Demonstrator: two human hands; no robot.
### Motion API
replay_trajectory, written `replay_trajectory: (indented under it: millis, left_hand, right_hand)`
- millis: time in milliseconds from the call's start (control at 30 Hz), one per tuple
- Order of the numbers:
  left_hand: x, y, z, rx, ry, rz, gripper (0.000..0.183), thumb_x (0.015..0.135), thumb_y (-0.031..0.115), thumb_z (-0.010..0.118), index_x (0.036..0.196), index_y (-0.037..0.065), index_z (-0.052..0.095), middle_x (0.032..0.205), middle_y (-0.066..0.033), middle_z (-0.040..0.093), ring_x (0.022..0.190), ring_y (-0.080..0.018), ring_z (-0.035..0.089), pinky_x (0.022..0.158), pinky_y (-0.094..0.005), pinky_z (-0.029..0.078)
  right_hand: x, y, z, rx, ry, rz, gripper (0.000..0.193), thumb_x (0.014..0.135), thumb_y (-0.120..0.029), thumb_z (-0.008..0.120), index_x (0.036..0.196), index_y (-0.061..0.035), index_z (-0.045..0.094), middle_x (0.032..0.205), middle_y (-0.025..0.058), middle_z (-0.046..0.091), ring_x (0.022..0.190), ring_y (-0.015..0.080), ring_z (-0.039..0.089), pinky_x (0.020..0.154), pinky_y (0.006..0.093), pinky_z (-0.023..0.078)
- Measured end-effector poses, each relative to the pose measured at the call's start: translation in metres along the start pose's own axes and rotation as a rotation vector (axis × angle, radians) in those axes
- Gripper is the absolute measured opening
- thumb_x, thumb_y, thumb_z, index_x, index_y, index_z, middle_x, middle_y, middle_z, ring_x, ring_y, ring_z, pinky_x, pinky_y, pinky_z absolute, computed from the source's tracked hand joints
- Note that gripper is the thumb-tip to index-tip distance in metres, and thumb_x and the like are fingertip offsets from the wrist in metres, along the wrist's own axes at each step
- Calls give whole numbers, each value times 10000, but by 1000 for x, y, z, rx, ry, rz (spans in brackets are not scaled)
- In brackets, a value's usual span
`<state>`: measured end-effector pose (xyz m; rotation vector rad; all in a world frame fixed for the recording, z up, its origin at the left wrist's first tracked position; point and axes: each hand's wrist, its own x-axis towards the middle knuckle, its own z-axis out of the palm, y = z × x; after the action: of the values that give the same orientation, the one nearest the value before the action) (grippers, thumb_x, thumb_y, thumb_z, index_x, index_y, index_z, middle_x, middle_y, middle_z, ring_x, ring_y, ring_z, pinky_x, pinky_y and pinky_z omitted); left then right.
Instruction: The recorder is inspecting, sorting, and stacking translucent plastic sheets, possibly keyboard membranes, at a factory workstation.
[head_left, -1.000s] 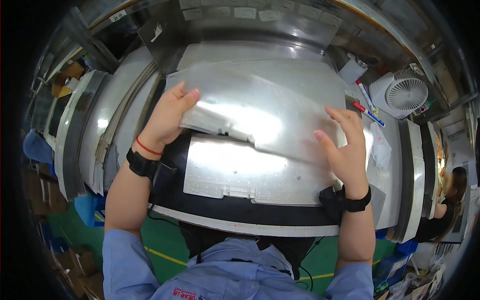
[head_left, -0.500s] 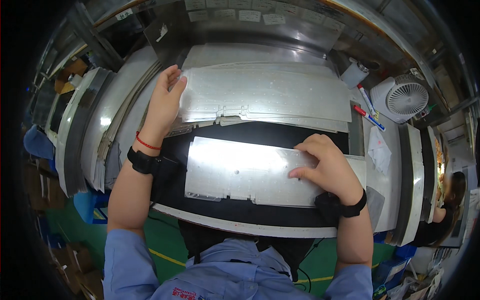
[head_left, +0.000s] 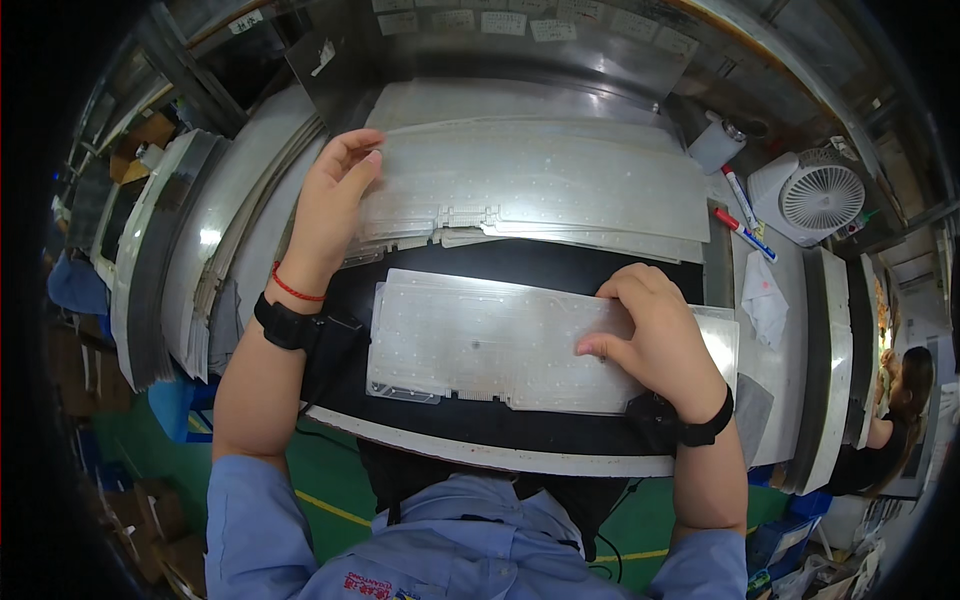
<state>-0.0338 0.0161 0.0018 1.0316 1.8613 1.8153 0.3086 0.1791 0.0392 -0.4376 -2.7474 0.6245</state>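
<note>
My left hand (head_left: 335, 200) is at the left end of a pile of thin, silvery metal sheets (head_left: 560, 180), its fingertips by the far left corner. Its thumb stands apart from the fingers, and I see no clear grip. Nearer to me, a second group of flat metal sheets (head_left: 460, 335) lies on a black mat (head_left: 340, 375). These have notched near edges and small holes or dots. My right hand (head_left: 655, 330) rests over their right part, thumb on the top face and fingers spread near the far edge. Its palm side is hidden.
Curved stacks of metal plates (head_left: 245, 190) stand at the left, with more (head_left: 825, 370) at the right. Beyond the right side are a white fan (head_left: 815, 195), markers (head_left: 740, 230), a crumpled white cloth (head_left: 765, 300) and a bottle (head_left: 715, 145). A person (head_left: 890, 430) is at the far right.
The view has shifted slightly. My left hand's fingers reach a little farther over the far pile's corner. The bright glare on the near sheet has faded; my right hand stays on it.
</note>
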Motion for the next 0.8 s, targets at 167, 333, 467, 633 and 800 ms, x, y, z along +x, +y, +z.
replay_trajectory:
  millis: [167, 333, 467, 633, 800]
  left_hand:
    - [-4, 11, -3, -440, -423, -253, 415, 1082, 289, 453, 1396, 28, 524, 1292, -157, 643, 1145, -225, 641, 1046, -362, 477]
    - [-14, 27, 12, -402, -831, -209, 573, 1059, 353, 497, 1485, -20, 409, 1429, -201, 567, 1317, -264, 559, 1077, -371, 475]
    - [-22, 33, 16, -507, -791, -224, 634, 998, 249, 621, 1514, -27, 378, 1502, -222, 501, 1281, -235, 586, 1036, -320, 492]
    - [-17, 25, 11, -442, -800, -323, 618, 977, 94, 647, 1521, -24, 378, 1414, -178, 584, 1042, -127, 671, 909, -241, 530]
    - [-14, 20, 11, -255, -714, -456, 568, 994, 72, 616, 1509, -27, 398, 1271, -105, 647, 1077, -126, 649, 990, -276, 504]
  right_hand:
    - [-3, 0, -4, 106, -21, 79, 491, 685, -300, 894, 992, -21, 631, 949, 140, 659, 947, 343, 628, 879, 411, 483]
    - [1, 12, -13, 167, 12, 174, 478, 699, -259, 891, 1015, -8, 635, 916, 163, 664, 929, 358, 639, 831, 411, 500]
    - [1, 22, -11, 208, -14, 229, 467, 735, -238, 869, 1071, 8, 656, 1028, 187, 686, 997, 357, 650, 871, 398, 517]
    - [-2, 33, -9, 147, -33, 178, 485, 754, -238, 853, 1120, 21, 669, 1128, 204, 685, 1074, 359, 642, 954, 397, 507]
    - [1, 29, -6, 168, -33, 205, 515, 731, -258, 855, 1108, 35, 662, 1098, 207, 684, 1049, 363, 637, 942, 406, 504]
